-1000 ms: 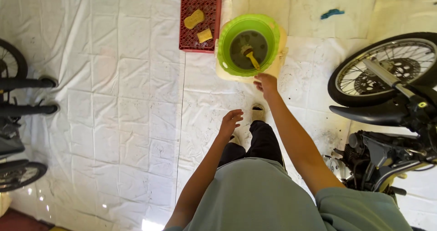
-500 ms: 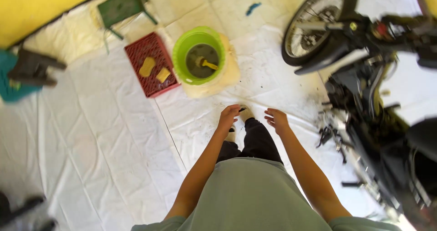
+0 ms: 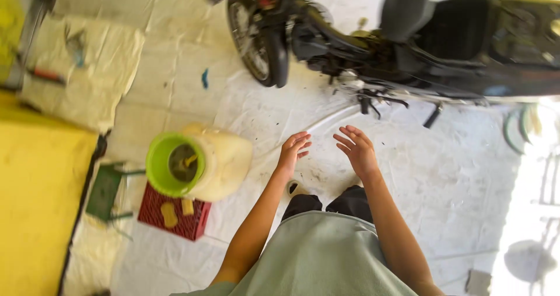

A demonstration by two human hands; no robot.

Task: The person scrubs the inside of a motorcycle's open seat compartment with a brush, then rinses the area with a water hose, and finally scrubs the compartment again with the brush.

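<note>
1. Two hands out in front, both empty: the left hand [image 3: 293,151] is open with its fingers loosely curled, and the right hand [image 3: 357,149] is open with its fingers spread, palm turned inward.
2. Neither hand touches anything; they hover side by side, apart from each other, over the white floor sheet [image 3: 408,173].
3. One motorcycle [image 3: 408,45] stands along the far edge of the floor sheet, just beyond the fingertips, with one wheel [image 3: 256,36] in view on its left end.
4. One green funnel [image 3: 169,164] sits in one cream jug [image 3: 224,162], off to the left of the left hand.
5. One red crate [image 3: 175,214] lies just below the jug, with two yellow pieces [image 3: 169,214] on it.
6. One small green stool [image 3: 105,191] stands at the left edge, beside the crate.
</note>
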